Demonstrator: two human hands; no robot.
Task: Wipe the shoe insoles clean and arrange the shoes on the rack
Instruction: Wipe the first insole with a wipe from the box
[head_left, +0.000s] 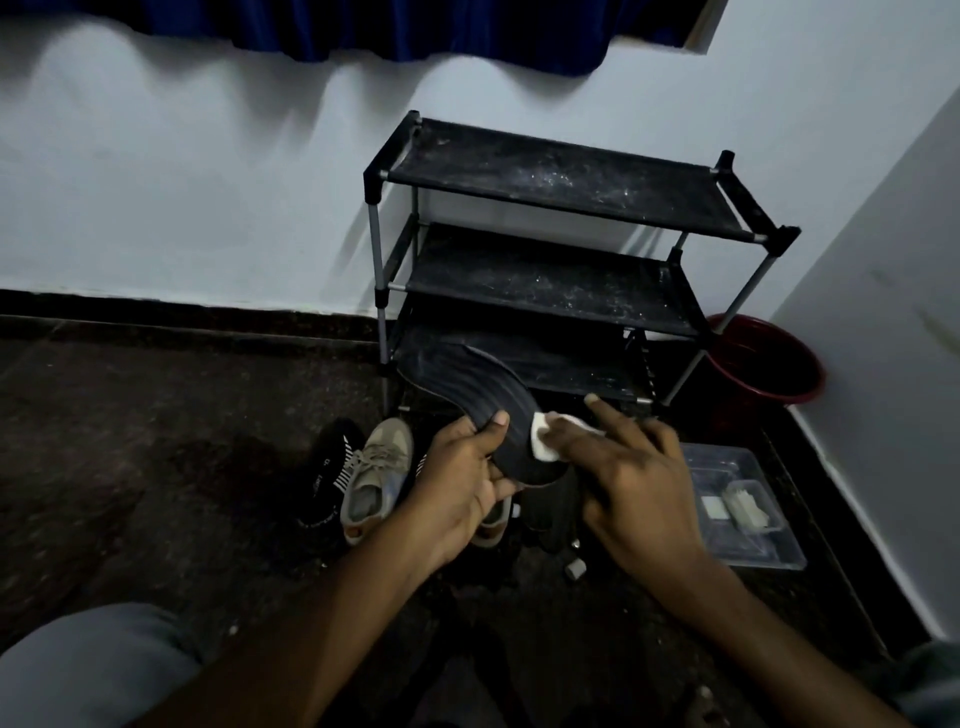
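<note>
- Insole (467, 410): black, ribbed and curved, held up in front of the shoe rack (561, 208), toe end pointing up and left.
- Left hand (467, 483): grip narrow, closed on the insole's heel end, thumb on top, fingers beneath.
- Right hand (639, 478): grip holds a white pad (545, 441) under the thumb, pressed to the insole just beside the left thumb; index finger straight.
- Floor below: tan sneaker (374, 478), black shoe (332, 467).
- Right: clear tray (743, 504), red bucket (769, 364).
</note>
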